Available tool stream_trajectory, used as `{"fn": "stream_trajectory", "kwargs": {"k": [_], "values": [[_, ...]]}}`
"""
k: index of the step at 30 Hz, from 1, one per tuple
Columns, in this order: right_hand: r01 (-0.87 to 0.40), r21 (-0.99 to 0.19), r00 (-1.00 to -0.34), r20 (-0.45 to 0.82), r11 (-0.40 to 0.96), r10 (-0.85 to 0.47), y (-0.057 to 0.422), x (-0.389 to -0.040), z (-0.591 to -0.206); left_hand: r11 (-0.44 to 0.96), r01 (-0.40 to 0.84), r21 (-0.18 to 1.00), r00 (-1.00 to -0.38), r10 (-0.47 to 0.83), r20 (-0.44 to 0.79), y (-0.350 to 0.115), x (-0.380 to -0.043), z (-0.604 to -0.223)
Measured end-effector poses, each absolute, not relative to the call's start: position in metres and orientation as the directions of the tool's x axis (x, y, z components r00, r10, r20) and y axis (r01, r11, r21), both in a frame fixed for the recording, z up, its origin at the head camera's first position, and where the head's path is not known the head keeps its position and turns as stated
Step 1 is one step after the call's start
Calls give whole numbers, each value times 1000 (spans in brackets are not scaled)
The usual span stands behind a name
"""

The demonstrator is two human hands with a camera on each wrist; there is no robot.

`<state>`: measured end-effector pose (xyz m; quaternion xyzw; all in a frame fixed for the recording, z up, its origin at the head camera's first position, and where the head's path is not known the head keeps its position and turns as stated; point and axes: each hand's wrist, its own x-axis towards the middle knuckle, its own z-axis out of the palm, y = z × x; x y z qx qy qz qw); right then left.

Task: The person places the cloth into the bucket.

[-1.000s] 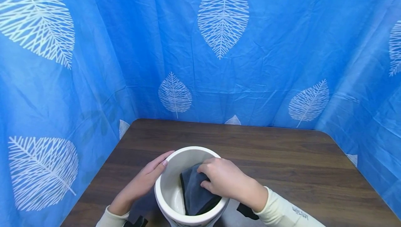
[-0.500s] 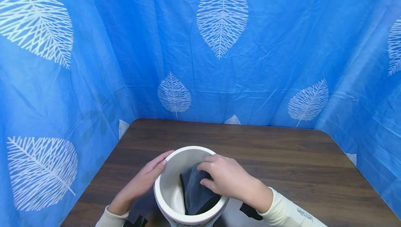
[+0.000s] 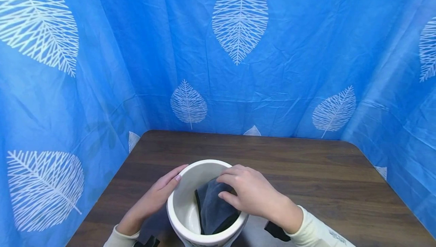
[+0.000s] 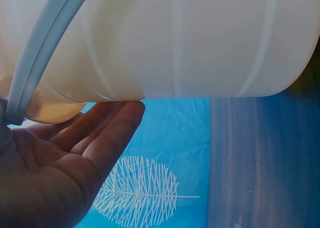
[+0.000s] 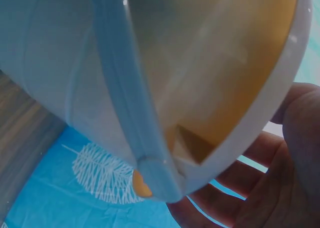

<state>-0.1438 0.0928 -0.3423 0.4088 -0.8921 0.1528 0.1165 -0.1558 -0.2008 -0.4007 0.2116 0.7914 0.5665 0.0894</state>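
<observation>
Cloth point(image 3: 212, 211) (grey) under right hand point(image 3: 253, 194), in bucket point(image 3: 177, 209)

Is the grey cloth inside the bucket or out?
Inside: the grey cloth lies against the white bucket's inner wall, under the right hand.

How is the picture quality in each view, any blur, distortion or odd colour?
Head view: sharp, evenly lit, with wide-angle bending of the table edges. Left wrist view: white bucket too close, washed out and soft; left hand dark in shadow. Right wrist view: blurred throughout, the bucket's inside glowing orange, right hand dim and out of focus.
</observation>
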Motion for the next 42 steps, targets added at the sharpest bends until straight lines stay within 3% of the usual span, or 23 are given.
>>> {"fn": "stream_trajectory", "kwargs": {"k": [29,42], "values": [[-726,-172,-650,488,666,-583,130,-144,-348,300,214,930,-902,425,70,-201,-154,-397],[-645,-196,-720,481,739,-501,152,-144,-351,360,196,912,-940,334,71,-199,-153,-389]]}}
